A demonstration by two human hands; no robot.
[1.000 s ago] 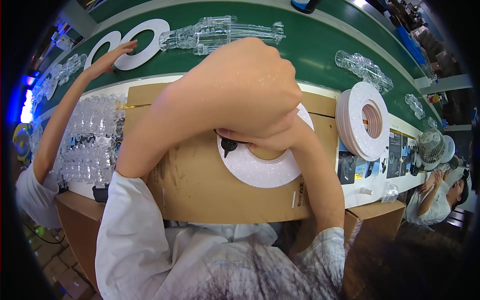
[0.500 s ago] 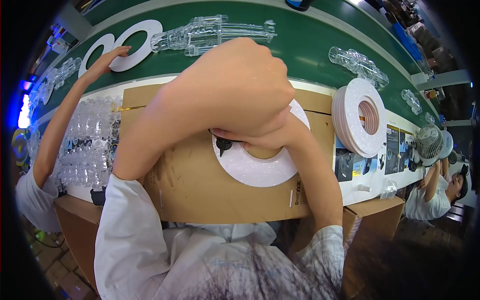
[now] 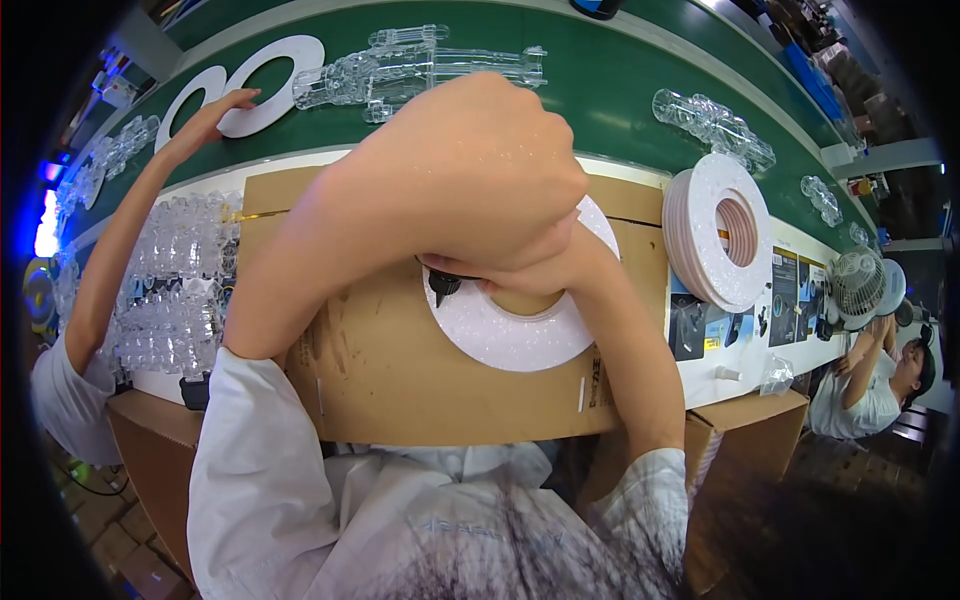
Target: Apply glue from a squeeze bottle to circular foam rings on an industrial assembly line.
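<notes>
My left hand (image 3: 490, 165) is closed and arches over my right hand (image 3: 530, 270), hiding much of it. Below the left hand, the right hand is curled with its fingers toward the left. A pointed black ridged nozzle (image 3: 441, 287) pokes down from beneath the fingers; its body is hidden, and which hand grips it cannot be told. Just under the nozzle lies a speckled white ring (image 3: 520, 345), flat on a brown cardboard sheet (image 3: 390, 390). Both hands cover the ring's upper left part.
A stack of white rings (image 3: 680, 235) stands right of the cardboard. Clear plastic parts (image 3: 170, 290) fill the left side. Across the green surface (image 3: 590, 95) lie a clear plastic assembly (image 3: 400, 75) and a white ring (image 3: 310, 75) under another person's hand (image 3: 205, 125). A fan (image 3: 858, 285) stands far right.
The clear plastic assembly on the green surface has shifted slightly left, and its side pieces appear farther apart. My hands and the black nozzle have barely moved.
</notes>
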